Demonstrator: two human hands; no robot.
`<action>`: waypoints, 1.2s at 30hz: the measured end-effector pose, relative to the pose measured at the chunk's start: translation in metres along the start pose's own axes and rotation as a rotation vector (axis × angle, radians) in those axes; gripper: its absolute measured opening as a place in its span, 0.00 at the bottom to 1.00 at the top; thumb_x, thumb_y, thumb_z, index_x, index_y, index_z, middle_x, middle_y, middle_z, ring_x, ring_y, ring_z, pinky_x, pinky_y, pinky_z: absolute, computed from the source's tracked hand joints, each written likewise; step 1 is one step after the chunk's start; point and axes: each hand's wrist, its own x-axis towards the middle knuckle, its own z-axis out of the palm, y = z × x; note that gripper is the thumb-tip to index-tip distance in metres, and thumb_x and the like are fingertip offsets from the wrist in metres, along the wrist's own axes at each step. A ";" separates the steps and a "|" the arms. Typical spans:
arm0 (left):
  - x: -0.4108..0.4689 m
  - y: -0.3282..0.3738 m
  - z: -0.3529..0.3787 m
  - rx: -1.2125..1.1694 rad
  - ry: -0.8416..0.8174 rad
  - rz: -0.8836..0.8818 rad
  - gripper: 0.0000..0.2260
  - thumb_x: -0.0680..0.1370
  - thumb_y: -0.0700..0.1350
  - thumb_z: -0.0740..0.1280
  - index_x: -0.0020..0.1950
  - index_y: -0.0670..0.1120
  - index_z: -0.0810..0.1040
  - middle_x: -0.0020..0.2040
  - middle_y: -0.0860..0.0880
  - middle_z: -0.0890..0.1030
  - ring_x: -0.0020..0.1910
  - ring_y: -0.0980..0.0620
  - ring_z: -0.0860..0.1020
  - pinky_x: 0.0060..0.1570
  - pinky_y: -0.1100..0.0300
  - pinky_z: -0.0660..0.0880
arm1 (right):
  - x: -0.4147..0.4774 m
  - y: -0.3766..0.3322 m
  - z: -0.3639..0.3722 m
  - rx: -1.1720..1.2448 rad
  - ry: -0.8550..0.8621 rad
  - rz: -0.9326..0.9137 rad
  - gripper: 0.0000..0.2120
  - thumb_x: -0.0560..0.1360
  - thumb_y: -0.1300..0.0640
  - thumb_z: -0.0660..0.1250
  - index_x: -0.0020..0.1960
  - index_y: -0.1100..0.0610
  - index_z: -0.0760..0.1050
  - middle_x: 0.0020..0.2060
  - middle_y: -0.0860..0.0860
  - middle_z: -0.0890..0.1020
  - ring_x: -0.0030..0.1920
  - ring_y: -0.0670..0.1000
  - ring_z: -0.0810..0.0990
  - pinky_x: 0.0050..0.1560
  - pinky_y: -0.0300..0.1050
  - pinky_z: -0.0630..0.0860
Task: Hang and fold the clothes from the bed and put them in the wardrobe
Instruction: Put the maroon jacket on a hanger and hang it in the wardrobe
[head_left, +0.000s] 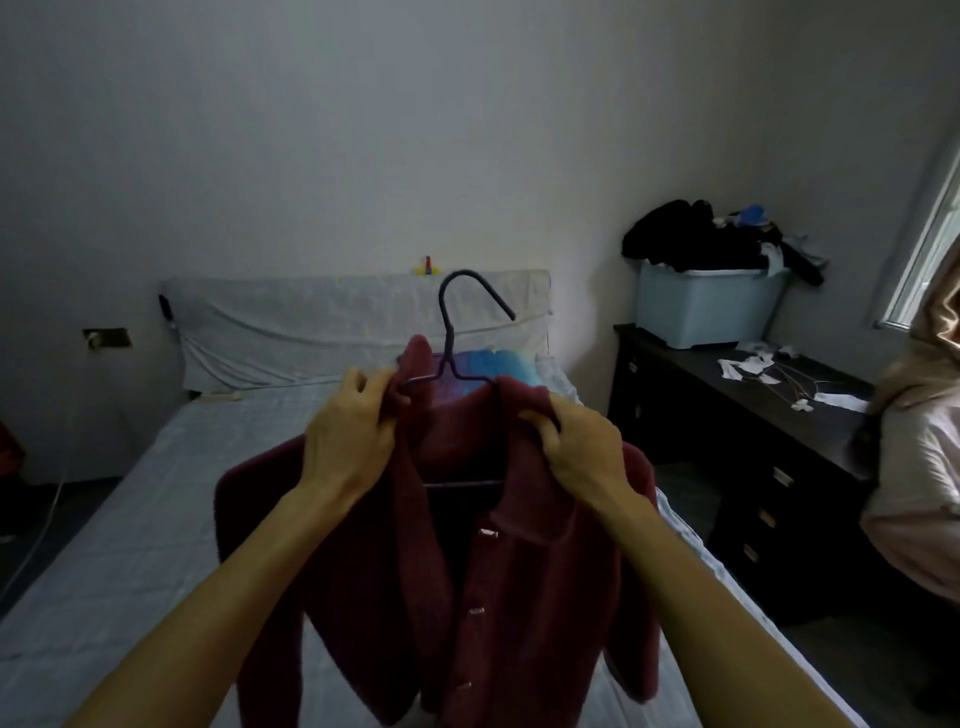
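Observation:
A dark red fleece jacket (519, 582) with a collar and front buttons hangs on a dark wire hanger (451, 332) held up over the bed (130, 519). My left hand (350, 431) pinches the jacket's left collar at the hanger's shoulder. My right hand (576, 441) grips the right collar and shoulder. The hanger's hook points up and to the right. Behind the jacket, a blue and purple cloth (488, 364) lies near the head of the bed. No wardrobe is in view.
A dark chest of drawers (737, 467) stands right of the bed, carrying a pale blue tub (706, 306) heaped with dark clothes and some scattered papers. Another person in pale clothing (919, 467) stands at the far right. A covered headboard (311, 322) backs the bed.

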 end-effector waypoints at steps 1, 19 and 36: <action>0.005 0.004 -0.001 -0.012 -0.021 0.022 0.12 0.76 0.44 0.66 0.58 0.45 0.75 0.46 0.45 0.73 0.39 0.44 0.75 0.37 0.53 0.73 | 0.004 0.000 -0.001 -0.016 0.081 -0.017 0.13 0.76 0.47 0.65 0.56 0.51 0.80 0.47 0.54 0.84 0.48 0.57 0.80 0.47 0.46 0.71; 0.028 -0.013 0.007 -0.079 -0.118 -0.050 0.17 0.73 0.59 0.68 0.56 0.50 0.78 0.47 0.48 0.75 0.47 0.48 0.74 0.47 0.54 0.73 | 0.021 0.017 -0.017 -0.253 0.407 -0.336 0.17 0.77 0.45 0.61 0.45 0.58 0.79 0.33 0.53 0.80 0.30 0.54 0.77 0.31 0.49 0.74; -0.018 -0.001 0.020 -0.501 0.082 0.062 0.07 0.76 0.39 0.61 0.44 0.41 0.78 0.41 0.51 0.77 0.41 0.62 0.74 0.45 0.67 0.70 | 0.009 0.036 -0.025 -0.186 0.402 0.007 0.09 0.75 0.50 0.67 0.47 0.56 0.81 0.33 0.53 0.81 0.33 0.57 0.79 0.35 0.43 0.67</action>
